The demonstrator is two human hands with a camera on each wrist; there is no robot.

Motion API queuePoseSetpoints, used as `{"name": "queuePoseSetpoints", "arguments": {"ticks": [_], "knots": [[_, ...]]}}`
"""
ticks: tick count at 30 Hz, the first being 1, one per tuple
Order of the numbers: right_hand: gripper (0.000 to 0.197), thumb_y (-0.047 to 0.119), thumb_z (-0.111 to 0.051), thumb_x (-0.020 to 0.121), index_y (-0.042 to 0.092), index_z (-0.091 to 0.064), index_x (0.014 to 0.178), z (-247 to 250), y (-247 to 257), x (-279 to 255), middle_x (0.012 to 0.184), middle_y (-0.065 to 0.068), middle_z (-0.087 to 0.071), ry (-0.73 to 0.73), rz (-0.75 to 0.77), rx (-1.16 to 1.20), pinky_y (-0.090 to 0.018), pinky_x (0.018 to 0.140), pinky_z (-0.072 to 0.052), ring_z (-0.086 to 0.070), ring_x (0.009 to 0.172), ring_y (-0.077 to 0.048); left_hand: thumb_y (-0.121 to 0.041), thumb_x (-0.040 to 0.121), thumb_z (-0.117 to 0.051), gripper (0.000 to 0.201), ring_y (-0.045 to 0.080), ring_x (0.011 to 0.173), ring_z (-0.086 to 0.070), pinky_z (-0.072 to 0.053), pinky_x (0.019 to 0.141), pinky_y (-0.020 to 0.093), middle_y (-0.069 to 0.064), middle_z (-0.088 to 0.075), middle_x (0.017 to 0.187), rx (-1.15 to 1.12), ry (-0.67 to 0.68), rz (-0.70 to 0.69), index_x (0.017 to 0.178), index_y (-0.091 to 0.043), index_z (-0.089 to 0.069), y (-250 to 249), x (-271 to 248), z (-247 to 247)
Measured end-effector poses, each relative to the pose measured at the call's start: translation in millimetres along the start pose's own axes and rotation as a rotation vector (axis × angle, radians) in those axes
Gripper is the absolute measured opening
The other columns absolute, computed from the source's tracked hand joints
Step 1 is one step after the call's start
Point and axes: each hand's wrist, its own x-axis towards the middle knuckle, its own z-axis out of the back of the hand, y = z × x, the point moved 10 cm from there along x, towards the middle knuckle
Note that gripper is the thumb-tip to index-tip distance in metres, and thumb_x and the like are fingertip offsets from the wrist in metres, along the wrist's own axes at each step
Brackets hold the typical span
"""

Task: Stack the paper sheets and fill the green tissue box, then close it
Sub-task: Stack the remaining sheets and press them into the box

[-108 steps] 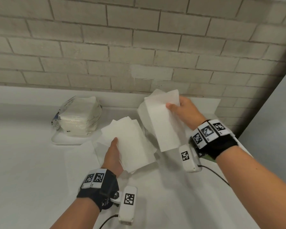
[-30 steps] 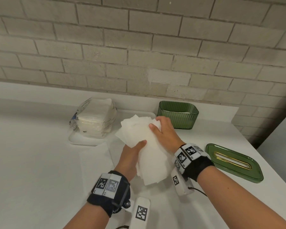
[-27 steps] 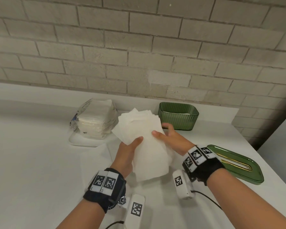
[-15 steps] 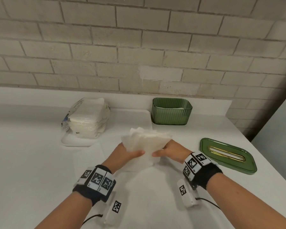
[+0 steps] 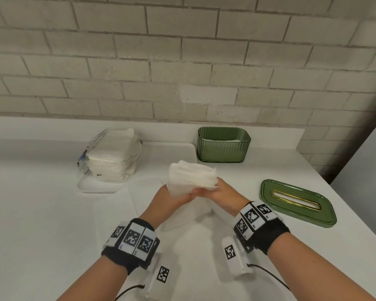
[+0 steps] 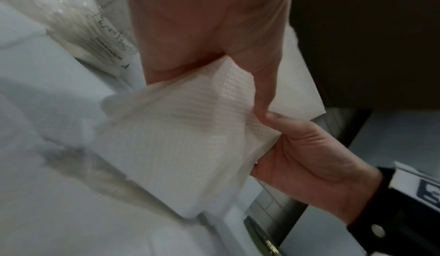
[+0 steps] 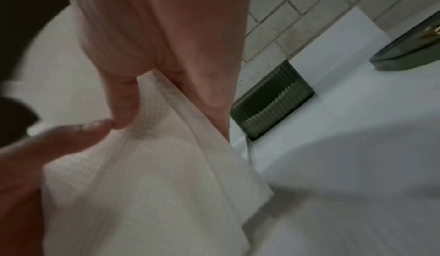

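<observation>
Both hands hold a stack of white paper sheets (image 5: pixel 191 177) upright above the white counter, in the middle of the head view. My left hand (image 5: pixel 174 195) grips its left side and my right hand (image 5: pixel 213 192) grips its right side, thumbs meeting on the near face. In the left wrist view the stack (image 6: pixel 181 128) sits between thumb and fingers; in the right wrist view the sheets (image 7: pixel 147 175) hang from the pinch. The green tissue box (image 5: pixel 224 145) stands open by the wall, behind the stack. Its green lid (image 5: pixel 297 203) with a gold slot lies to the right.
A plastic-wrapped pack of white paper (image 5: pixel 111 157) rests on a white tray (image 5: pixel 96 187) at the left. A brick wall (image 5: pixel 182 61) runs along the back. The counter's right edge (image 5: pixel 356 213) slants past the lid. Cables trail from both wrist cameras near the front.
The hands have brought the loose fanned sheets together into one bunched stack, lowered it and turned it upright. It stands a little squarer than half a second ago.
</observation>
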Motion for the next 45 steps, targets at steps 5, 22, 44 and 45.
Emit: {"name": "queuePoseSetpoints", "arguments": {"ticks": [5, 22, 44, 45], "knots": [[0.056, 0.003, -0.066, 0.081, 0.01, -0.039, 0.13, 15, -8, 0, 0.13, -0.014, -0.056, -0.001, -0.134, -0.017, -0.04, 0.106, -0.041, -0.056, 0.117, -0.023, -0.024, 0.083, -0.069, 0.032, 0.021, 0.099, -0.065, -0.053, 0.086, 0.035, 0.008, -0.069, 0.11, -0.225, -0.134, 0.094, 0.113, -0.014, -0.061, 5, 2, 17], [0.041, -0.002, -0.059, 0.082, 0.005, -0.053, 0.122, 67, -23, -45, 0.114, -0.01, -0.066, -0.348, -0.076, 0.536, -0.032, 0.083, -0.057, -0.065, 0.099, -0.022, -0.021, 0.09, -0.057, 0.025, 0.021, 0.108, -0.059, -0.052, 0.085, 0.039, 0.0, -0.066, 0.111, -0.669, -0.036, 0.14, 0.115, -0.023, -0.055, 12, -1, -3], [0.039, -0.008, -0.067, 0.077, 0.014, -0.056, 0.107, 130, -57, -76, 0.105, -0.006, -0.067, -0.266, -0.188, -0.075, -0.024, 0.085, -0.053, -0.066, 0.097, -0.019, -0.016, 0.079, -0.074, 0.029, 0.007, 0.079, -0.063, -0.047, 0.065, 0.012, -0.006, -0.067, 0.089, 0.14, 0.264, 0.078, 0.105, -0.022, -0.062, 26, 20, -70], [0.039, -0.008, -0.066, 0.077, 0.013, -0.056, 0.109, 131, -64, -76, 0.107, -0.007, -0.067, -0.27, -0.203, -0.085, -0.025, 0.087, -0.053, -0.065, 0.101, -0.021, -0.013, 0.081, -0.072, 0.027, 0.006, 0.077, -0.061, -0.045, 0.061, 0.011, -0.007, -0.066, 0.086, 0.177, 0.268, 0.103, 0.105, -0.022, -0.062, 34, 21, -72]]}}
